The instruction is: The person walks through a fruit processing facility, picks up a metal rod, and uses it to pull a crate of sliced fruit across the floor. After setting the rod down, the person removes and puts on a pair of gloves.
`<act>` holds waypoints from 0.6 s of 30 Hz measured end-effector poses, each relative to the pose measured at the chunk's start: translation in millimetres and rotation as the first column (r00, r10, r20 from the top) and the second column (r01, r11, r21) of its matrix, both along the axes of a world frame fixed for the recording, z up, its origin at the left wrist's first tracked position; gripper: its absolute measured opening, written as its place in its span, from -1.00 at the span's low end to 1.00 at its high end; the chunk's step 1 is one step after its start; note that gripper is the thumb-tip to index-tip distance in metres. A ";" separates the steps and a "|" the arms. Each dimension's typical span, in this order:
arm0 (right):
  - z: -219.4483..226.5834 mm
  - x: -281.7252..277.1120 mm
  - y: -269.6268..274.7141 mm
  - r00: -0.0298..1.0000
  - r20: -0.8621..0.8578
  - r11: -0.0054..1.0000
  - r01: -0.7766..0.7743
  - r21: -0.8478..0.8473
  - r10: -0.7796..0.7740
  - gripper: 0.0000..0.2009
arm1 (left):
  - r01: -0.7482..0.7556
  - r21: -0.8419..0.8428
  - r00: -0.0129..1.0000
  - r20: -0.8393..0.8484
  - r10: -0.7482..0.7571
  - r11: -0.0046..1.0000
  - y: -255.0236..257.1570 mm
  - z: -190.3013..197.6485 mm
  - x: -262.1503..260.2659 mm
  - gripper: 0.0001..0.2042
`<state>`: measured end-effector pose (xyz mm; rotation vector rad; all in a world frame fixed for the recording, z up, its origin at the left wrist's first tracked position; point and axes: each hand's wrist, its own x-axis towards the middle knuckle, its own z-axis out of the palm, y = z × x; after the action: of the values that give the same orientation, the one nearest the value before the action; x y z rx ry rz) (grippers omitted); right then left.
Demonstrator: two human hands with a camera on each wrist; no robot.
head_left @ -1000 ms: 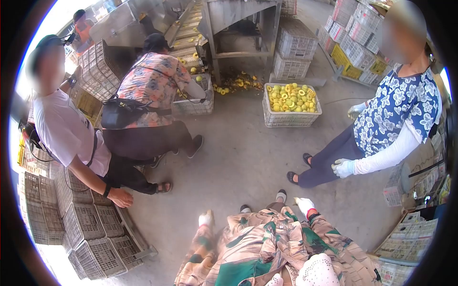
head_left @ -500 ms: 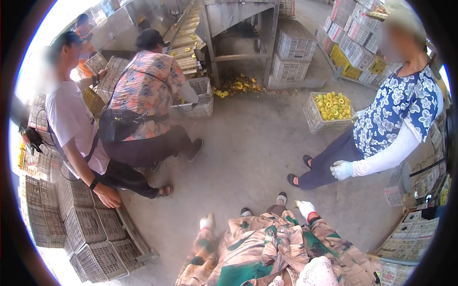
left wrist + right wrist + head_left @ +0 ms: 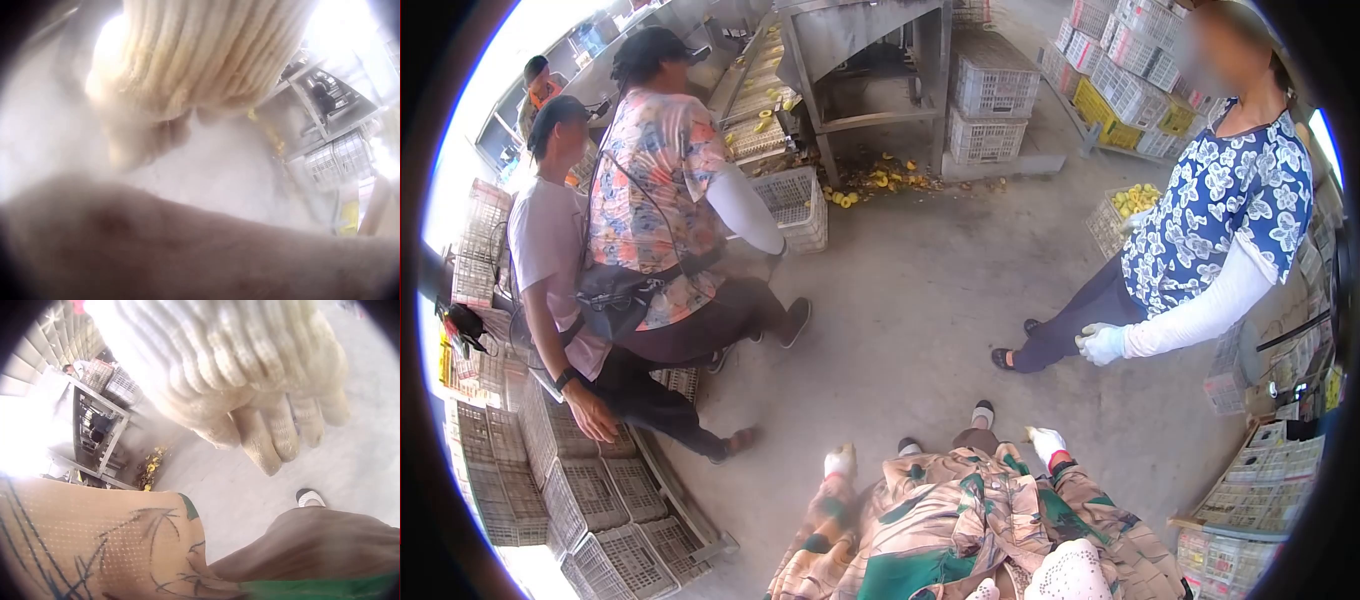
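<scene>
Hands gloved, empty: left hand (image 3: 836, 462) and right hand (image 3: 1045, 441) hang loose at knees above floor (image 3: 920, 300). Stacked crates (image 3: 590, 500) left, two workers beside; fruit crate (image 3: 1125, 212) far right, dragged rightward since earlier frame.

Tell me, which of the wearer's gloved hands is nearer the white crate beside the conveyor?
Left. The left hand hangs below the white crate, nearly in line; the right hand hangs farther right.

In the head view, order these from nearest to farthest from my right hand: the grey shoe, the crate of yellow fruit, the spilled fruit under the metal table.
From the right hand:
1. Grey shoe, just left, ahead.
2. Crate of yellow fruit, far right, behind the person in blue.
3. Spilled fruit, top centre, under the metal table.
</scene>
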<state>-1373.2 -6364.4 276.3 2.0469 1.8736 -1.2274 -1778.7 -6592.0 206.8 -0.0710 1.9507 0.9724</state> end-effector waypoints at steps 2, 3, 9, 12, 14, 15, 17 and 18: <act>1.1 3.2 6.9 1.000 0.004 1.000 -0.012 0.007 0.012 -0.54 | 0.000 -0.001 1.000 0.007 0.000 1.000 5.2 -1.0 4.6 -0.78; 3.1 6.0 10.6 1.000 0.008 1.000 -0.009 0.004 0.009 -0.54 | -0.002 -0.002 1.000 0.010 0.002 1.000 7.7 -0.8 9.1 -0.78; -24.4 45.0 33.4 0.998 -0.044 0.999 -0.035 0.029 0.036 -0.57 | 0.011 -0.029 1.000 -0.018 -0.011 1.000 23.7 14.4 49.2 -0.78; -24.4 67.5 49.9 0.997 -0.057 0.998 -0.050 0.046 0.052 -0.58 | -0.017 -0.017 1.000 -0.013 0.017 1.000 35.9 22.7 76.8 -0.78; -25.4 81.2 59.2 0.995 -0.061 0.995 -0.078 0.058 0.081 -0.58 | -0.023 -0.035 0.999 -0.024 0.022 0.999 39.4 21.3 89.4 -0.78; -25.7 89.8 65.3 0.992 -0.063 0.992 -0.107 0.073 0.112 -0.58 | -0.026 -0.043 0.999 -0.030 0.025 0.999 42.3 20.2 96.2 -0.78; -13.0 100.5 73.4 0.994 -0.068 0.995 -0.084 0.055 0.087 -0.57 | -0.066 -0.071 0.998 -0.025 0.064 0.995 51.1 26.7 108.6 -0.77; 1.2 104.9 76.7 0.997 -0.070 0.999 -0.036 0.023 0.038 -0.55 | -0.090 -0.084 0.996 -0.024 0.089 0.992 56.7 30.2 115.4 -0.77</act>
<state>-1268.3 -6287.7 277.6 1.9956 1.9543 -1.2916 -1663.3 -6535.4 237.0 -0.1994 2.0213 0.9514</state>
